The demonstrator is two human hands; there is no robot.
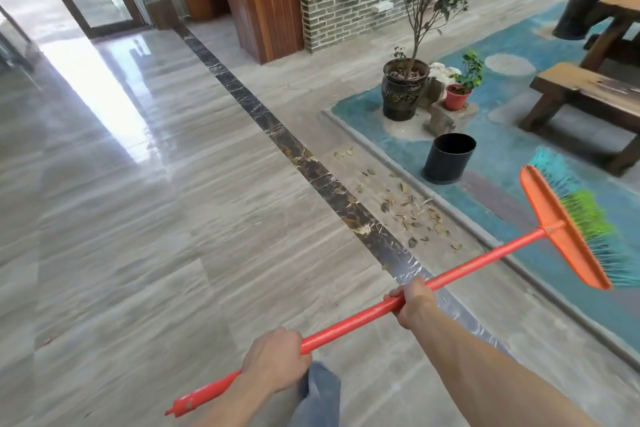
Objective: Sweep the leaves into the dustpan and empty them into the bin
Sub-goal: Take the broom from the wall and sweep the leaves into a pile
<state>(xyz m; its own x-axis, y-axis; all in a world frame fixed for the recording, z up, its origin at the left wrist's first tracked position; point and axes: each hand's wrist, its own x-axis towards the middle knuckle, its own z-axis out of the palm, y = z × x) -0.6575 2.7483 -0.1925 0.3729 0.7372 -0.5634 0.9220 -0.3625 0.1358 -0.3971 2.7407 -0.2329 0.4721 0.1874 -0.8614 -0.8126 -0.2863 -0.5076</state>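
Note:
Both of my hands hold an orange broom (460, 265) level above the floor. My left hand (275, 359) grips the handle near its end and my right hand (414, 302) grips it about midway. The broom head with green and blue bristles (585, 218) hangs in the air at the right, over the blue floor area. Several dry leaves (412, 210) lie scattered on the grey tiles ahead, beside a low kerb. A black cylindrical bin (448, 158) stands open just beyond the kerb. No dustpan is in view.
A dark marble strip (311, 163) runs diagonally across the tiles. A large dark plant pot (403, 94), a small red pot (457, 97) and stones stand behind the bin. A wooden bench (585, 97) and table are at the right. A grey trouser leg (318, 395) shows below.

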